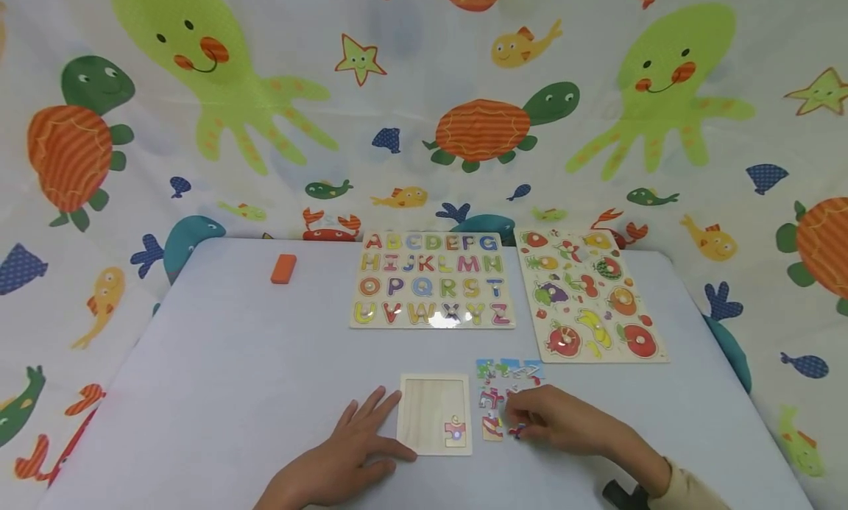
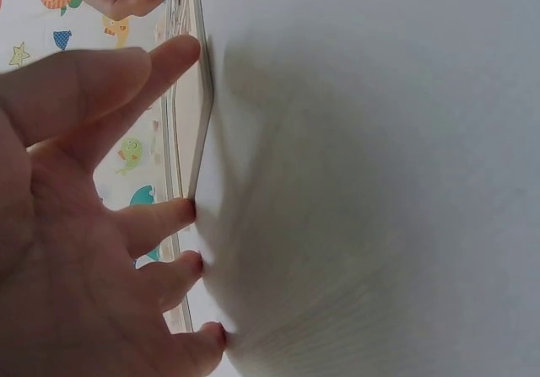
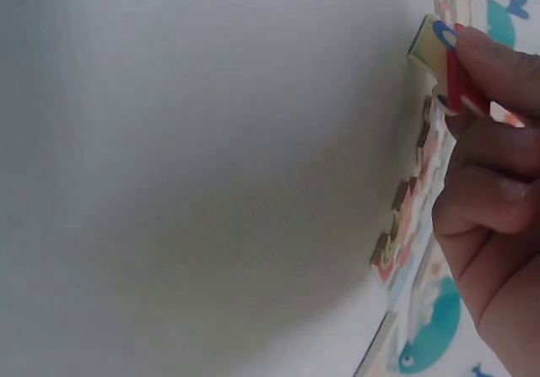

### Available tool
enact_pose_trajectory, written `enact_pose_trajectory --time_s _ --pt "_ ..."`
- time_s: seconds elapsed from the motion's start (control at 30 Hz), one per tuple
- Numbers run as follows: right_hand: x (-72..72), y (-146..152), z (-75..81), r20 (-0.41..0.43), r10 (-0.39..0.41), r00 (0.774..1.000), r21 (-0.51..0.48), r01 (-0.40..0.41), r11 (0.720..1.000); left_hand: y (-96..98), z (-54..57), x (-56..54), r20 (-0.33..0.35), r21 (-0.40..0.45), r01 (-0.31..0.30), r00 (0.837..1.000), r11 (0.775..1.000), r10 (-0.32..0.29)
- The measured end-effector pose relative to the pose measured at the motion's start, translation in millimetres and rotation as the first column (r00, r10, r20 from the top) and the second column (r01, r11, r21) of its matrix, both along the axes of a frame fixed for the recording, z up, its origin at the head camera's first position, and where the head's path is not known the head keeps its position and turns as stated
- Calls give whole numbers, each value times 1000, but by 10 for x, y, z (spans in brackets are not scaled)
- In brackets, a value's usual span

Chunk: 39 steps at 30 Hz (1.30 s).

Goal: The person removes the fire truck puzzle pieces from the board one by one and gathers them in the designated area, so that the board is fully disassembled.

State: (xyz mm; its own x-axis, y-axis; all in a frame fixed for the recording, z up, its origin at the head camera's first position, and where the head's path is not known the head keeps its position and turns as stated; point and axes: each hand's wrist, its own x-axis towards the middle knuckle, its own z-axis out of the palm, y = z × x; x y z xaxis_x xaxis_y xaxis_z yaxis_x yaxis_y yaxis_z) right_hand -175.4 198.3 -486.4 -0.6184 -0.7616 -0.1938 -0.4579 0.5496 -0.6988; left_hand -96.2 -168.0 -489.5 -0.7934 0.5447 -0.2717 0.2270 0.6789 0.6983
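Note:
My left hand (image 1: 347,455) lies with fingers spread at the left side of a small wooden puzzle tray (image 1: 424,411). In the left wrist view its thumb and fingertips (image 2: 186,212) are at the tray's edge and on the cloth. One jigsaw piece (image 1: 456,438) sits in the tray's lower right corner. To the right of the tray, my right hand (image 1: 559,420) pinches a red, blue and yellow jigsaw piece (image 3: 458,78) between thumb and fingers. Several loose pieces (image 1: 492,427) lie beside and partly under that hand.
Behind the tray lies an alphabet puzzle board (image 1: 432,333), with a fruit puzzle board (image 1: 553,341) to its right. An orange block (image 1: 283,268) rests at the far left of the white table (image 1: 232,392). A patterned curtain (image 1: 411,83) hangs behind the table.

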Motion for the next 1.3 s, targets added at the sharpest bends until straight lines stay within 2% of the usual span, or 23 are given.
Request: enact_pose_trajectory --time_s 0.17,0.57,0.9,1.0,1.13,1.2,1.3 --pt "8 -42 10 -94 3 996 72 4 997 15 18 -6 -4 -2 -4 1000 1000 4" --pt "58 -85 -3 -196 -4 981 98 24 995 23 31 -31 -32 -1 1 999 1000 -1" --pt "126 -110 -1 -320 7 947 195 58 979 19 29 -20 -37 10 2 999 1000 -2" --pt "143 -127 2 -343 -9 939 173 73 982 17 34 -11 -35 9 0 999 1000 0" --pt "155 -222 22 -375 -30 926 91 69 993 15 30 0 -32 10 -1 999 1000 1" --pt "154 -309 32 -399 -14 917 57 40 998 13 24 4 -34 11 1 999 1000 -1" --pt "136 -472 45 -449 54 892 49 -36 998 9 18 4 -44 16 9 999 1000 -8"
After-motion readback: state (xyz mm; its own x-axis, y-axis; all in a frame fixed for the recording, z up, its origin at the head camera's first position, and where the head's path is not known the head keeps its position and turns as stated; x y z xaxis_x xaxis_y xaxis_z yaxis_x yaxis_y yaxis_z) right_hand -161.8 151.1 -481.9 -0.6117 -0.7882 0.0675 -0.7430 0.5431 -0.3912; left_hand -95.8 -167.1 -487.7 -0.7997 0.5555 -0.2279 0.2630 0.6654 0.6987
